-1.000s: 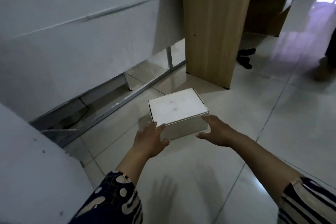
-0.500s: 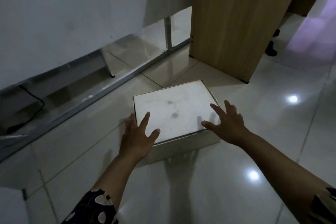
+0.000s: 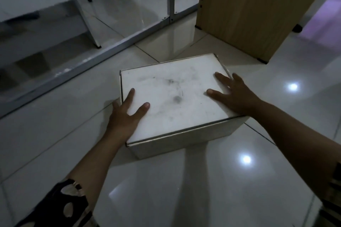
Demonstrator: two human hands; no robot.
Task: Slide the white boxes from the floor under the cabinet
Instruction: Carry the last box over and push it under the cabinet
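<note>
Both hands (image 3: 125, 116) (image 3: 234, 96) flat on white box (image 3: 175, 97)

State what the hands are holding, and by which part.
The white box on the floor: left hand at its near-left edge, right hand at its right edge, fingers flat on the lid.

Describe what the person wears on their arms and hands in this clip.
Both hands, left hand and right hand, are bare, with no gloves or visible jewellery. The left sleeve is dark with pale rounded blotches; the right sleeve looks dark with pale stripes. Forearms are uncovered.
</note>
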